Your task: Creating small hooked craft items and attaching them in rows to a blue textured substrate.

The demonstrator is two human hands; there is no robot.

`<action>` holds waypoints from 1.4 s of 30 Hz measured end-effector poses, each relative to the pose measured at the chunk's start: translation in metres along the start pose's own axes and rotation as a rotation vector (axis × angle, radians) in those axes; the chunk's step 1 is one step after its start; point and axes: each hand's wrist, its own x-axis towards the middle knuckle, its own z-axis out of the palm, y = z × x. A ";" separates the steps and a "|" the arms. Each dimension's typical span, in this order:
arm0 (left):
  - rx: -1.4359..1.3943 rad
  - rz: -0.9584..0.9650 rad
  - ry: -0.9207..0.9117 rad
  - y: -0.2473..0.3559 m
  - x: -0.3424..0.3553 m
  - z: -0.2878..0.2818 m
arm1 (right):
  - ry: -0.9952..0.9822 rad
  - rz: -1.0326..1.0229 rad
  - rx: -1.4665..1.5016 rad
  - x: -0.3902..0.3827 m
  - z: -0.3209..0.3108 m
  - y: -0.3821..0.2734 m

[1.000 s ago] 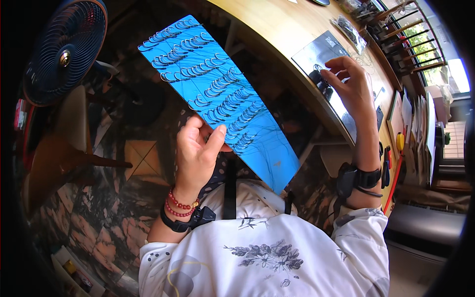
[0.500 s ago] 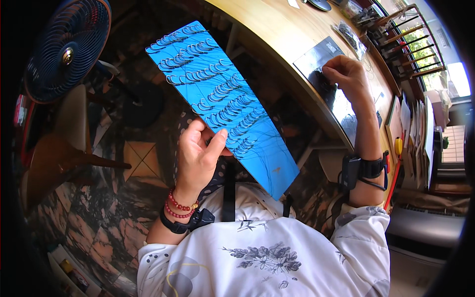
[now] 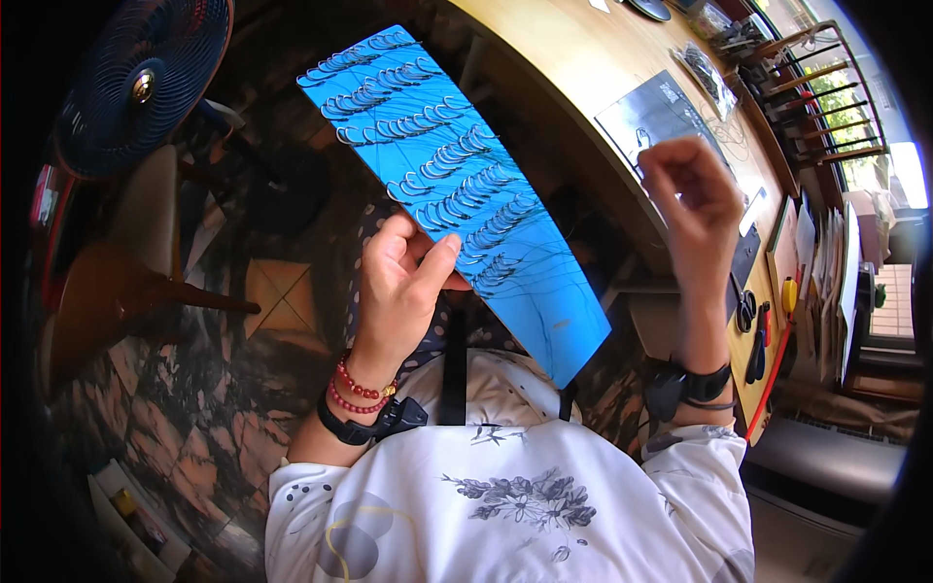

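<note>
My left hand (image 3: 403, 291) grips the lower left edge of a long blue board (image 3: 549, 321), thumb on top and fingers beneath. Across its face run several slanting rows of curved metal hooks (image 3: 466, 199) with fine dark lines trailing from them; the board's lower end carries only lines. My right hand (image 3: 695, 189) is raised at the table's edge, right of the board and apart from it. Its fingers are curled together in a pinch, slightly blurred; what they hold, if anything, I cannot make out. Past the fingertips lies a dark flat sheet (image 3: 671, 97) on the table.
The wooden table (image 3: 544, 39) curves along the right, with scissors (image 3: 745, 309), a clear plastic bag (image 3: 708, 78) and a wooden rack (image 3: 826, 87). Papers (image 3: 826, 282) stand upright at the far right. At left are a fan (image 3: 144, 89) and a wooden chair (image 3: 107, 291).
My right hand has come back from over the dark sheet toward me, uncovering scissors on the table. The board and my left hand have shifted slightly up and right in view.
</note>
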 end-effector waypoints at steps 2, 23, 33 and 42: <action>0.001 -0.010 0.001 0.002 0.000 0.001 | -0.064 -0.067 -0.069 -0.023 0.023 -0.001; -0.032 0.014 0.004 0.005 0.001 0.008 | -0.091 -0.516 -0.352 -0.068 0.069 0.010; -0.028 0.025 -0.013 0.008 0.000 0.006 | -0.153 -0.575 -0.435 -0.070 0.067 0.010; -0.028 0.054 0.016 0.002 -0.003 0.004 | -0.337 -0.569 -0.467 -0.066 0.063 0.012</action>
